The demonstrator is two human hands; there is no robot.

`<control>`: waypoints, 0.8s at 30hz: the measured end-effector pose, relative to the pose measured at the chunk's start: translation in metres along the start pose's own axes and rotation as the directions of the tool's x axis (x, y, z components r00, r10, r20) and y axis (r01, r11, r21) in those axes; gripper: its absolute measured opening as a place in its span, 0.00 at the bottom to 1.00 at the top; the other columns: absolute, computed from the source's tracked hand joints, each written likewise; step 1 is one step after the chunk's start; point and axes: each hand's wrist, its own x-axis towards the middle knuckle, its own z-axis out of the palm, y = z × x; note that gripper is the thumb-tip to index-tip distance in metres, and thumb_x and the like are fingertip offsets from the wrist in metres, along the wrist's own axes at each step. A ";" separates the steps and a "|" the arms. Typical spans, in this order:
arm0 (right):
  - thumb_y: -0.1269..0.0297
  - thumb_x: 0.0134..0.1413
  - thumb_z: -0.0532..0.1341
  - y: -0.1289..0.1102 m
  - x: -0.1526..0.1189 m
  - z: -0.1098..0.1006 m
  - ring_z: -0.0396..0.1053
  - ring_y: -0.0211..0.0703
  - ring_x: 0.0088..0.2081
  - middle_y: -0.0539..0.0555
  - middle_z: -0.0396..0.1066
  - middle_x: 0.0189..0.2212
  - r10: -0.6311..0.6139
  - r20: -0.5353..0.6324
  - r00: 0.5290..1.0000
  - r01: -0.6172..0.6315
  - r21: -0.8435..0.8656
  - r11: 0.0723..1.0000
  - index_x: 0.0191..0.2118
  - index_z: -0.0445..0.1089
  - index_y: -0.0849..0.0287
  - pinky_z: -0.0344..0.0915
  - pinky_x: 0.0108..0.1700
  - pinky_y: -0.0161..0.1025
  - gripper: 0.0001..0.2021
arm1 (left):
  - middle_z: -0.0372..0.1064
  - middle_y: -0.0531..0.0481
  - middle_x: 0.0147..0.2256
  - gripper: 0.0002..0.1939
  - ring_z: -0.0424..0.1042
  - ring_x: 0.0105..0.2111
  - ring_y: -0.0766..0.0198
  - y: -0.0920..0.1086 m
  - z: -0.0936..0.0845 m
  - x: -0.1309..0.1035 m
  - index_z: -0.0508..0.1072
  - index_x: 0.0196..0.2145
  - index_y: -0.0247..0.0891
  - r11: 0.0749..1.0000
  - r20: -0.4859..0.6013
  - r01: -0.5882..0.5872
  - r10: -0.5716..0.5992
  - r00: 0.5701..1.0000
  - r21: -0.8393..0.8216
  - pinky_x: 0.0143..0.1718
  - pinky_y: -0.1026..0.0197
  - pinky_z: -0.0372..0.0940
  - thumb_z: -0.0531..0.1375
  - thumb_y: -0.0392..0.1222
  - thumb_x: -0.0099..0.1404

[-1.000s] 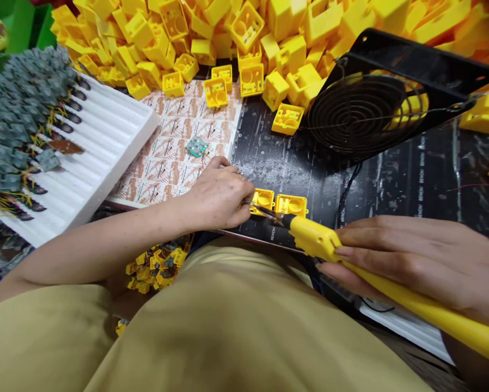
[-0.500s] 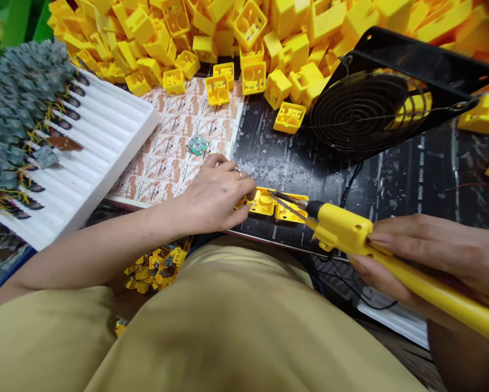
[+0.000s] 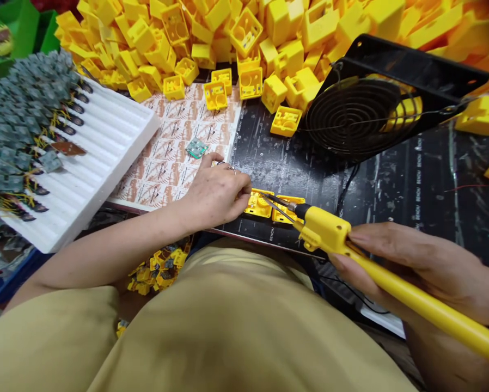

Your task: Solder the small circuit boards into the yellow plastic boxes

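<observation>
My left hand [image 3: 220,193] has its fingers curled and pinched at the left end of an open yellow plastic case [image 3: 259,204] near the table's front edge. The fingers hide that end of the case. A second open yellow case [image 3: 287,211] lies right beside it. My right hand [image 3: 416,267] is closed round the long yellow handle of a soldering iron [image 3: 326,227]. Its dark tip and a thin rod beside it point left, over the two cases; whether the tip touches anything I cannot tell. A small green circuit board [image 3: 196,147] lies just beyond my left fingers.
A heap of yellow plastic boxes [image 3: 212,22] fills the back. A black fan [image 3: 362,114] with a wire guard stands at right. On the left, a white foam tray [image 3: 122,147] bears rows of grey parts [image 3: 19,125] with wires. Green bins [image 3: 13,38] are behind it.
The soldering iron and my right hand have shifted slightly left. My left hand stays at the case, its fingertips a little more tightly curled. The whole view has moved slightly.
</observation>
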 end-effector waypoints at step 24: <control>0.63 0.65 0.57 0.008 0.007 -0.007 0.70 0.32 0.29 0.50 0.70 0.27 -0.133 0.212 0.968 0.153 -0.083 0.985 0.31 0.67 0.57 0.69 0.33 0.30 0.09 | 0.73 0.49 0.25 0.13 0.70 0.33 0.58 -0.001 0.004 0.007 0.75 0.26 0.37 0.986 -0.063 -0.099 0.108 0.992 0.138 0.47 0.49 0.59 0.52 0.39 0.62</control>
